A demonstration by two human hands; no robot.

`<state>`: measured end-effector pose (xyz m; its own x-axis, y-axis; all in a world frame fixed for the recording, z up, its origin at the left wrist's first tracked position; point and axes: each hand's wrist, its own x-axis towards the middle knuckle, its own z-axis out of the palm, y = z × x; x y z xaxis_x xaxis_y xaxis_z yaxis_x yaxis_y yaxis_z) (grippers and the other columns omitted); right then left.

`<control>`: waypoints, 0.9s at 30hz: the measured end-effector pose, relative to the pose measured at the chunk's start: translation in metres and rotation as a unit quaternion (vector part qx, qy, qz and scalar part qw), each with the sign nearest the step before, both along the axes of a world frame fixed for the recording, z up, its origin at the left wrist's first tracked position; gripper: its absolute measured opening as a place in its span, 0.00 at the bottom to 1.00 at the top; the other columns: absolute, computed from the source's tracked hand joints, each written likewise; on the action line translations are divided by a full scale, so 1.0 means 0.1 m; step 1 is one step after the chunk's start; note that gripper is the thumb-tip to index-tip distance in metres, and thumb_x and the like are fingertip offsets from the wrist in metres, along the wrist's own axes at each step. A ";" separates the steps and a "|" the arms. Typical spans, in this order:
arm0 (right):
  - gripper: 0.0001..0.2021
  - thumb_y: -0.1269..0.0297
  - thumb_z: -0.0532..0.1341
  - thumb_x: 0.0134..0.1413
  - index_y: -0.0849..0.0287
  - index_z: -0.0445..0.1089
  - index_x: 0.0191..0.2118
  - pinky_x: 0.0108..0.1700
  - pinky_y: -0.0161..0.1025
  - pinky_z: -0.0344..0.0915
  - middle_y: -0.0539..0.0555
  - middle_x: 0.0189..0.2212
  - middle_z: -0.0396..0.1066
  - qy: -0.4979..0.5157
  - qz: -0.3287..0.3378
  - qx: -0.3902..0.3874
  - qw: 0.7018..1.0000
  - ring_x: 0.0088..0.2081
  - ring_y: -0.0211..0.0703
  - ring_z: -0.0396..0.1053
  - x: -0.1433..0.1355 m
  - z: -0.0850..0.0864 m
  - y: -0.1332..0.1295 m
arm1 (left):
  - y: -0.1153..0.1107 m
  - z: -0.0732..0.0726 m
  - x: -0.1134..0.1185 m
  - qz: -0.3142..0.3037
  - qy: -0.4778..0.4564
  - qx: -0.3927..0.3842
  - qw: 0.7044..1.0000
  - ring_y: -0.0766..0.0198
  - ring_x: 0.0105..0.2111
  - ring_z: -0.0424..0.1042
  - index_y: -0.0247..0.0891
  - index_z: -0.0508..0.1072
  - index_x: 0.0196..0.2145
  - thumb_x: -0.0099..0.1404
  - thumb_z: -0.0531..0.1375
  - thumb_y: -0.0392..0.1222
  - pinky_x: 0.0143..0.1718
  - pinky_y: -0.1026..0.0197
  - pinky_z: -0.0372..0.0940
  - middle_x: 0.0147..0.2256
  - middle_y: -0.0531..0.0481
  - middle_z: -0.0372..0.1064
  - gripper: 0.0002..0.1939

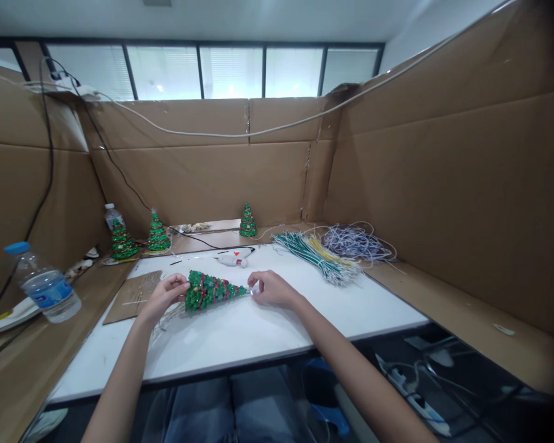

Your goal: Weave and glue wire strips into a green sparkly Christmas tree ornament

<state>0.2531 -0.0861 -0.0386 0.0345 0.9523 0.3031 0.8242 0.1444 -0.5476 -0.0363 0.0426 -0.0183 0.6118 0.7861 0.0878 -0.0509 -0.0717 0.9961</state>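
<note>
Tree (213, 292) of shiny green and red, cone-shaped, I see pointing to frame's right; left hand (174, 289) pinches its base, right hand (268, 289) pinches a small clear piece (253, 289) at its tip.

From afar I see a bushy, red-trimmed green tree (212, 293) on its side over the counter (240, 347), nearer the left edge, a small clear piece (251, 291) at its right-pointing tip.

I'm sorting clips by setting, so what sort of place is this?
Probably a craft workstation, boxed in by cardboard walls: a glue gun lies on the white worktop, the left hand holds a small decorated tree, and three similar trees stand farther back.
</note>
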 end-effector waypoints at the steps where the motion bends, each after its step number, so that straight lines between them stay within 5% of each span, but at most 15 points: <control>1: 0.14 0.71 0.62 0.35 0.58 0.72 0.35 0.30 0.32 0.60 0.49 0.31 0.73 0.001 -0.001 -0.001 1.000 0.26 0.36 0.66 0.00 0.00 0.00 | 0.01 0.00 0.00 0.002 -0.003 -0.003 1.000 0.71 0.24 0.65 0.38 0.67 0.30 0.47 0.69 0.47 0.28 0.68 0.62 0.24 0.57 0.64 0.17; 12: 0.13 0.72 0.62 0.36 0.58 0.72 0.34 0.31 0.32 0.61 0.49 0.31 0.74 0.026 0.000 0.002 1.000 0.26 0.36 0.67 0.02 -0.03 0.03 | 0.08 -0.06 0.00 0.023 -0.068 -0.011 0.997 0.65 0.31 0.73 0.39 0.65 0.36 0.47 0.70 0.46 0.37 0.62 0.67 0.32 0.52 0.72 0.22; 27: 0.12 0.70 0.61 0.41 0.58 0.71 0.36 0.30 0.32 0.61 0.50 0.35 0.75 0.109 0.002 0.028 0.994 0.26 0.34 0.64 0.03 -0.04 0.04 | 0.10 -0.08 -0.02 0.054 -0.055 0.022 0.997 0.66 0.32 0.70 0.38 0.67 0.37 0.46 0.70 0.44 0.34 0.65 0.65 0.34 0.51 0.69 0.23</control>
<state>0.2560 -0.0824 -0.0425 0.1014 0.9346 0.3409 0.6866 0.1822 -0.7038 -0.0382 0.0531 -0.0266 0.5094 0.8406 0.1845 -0.1486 -0.1252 0.9809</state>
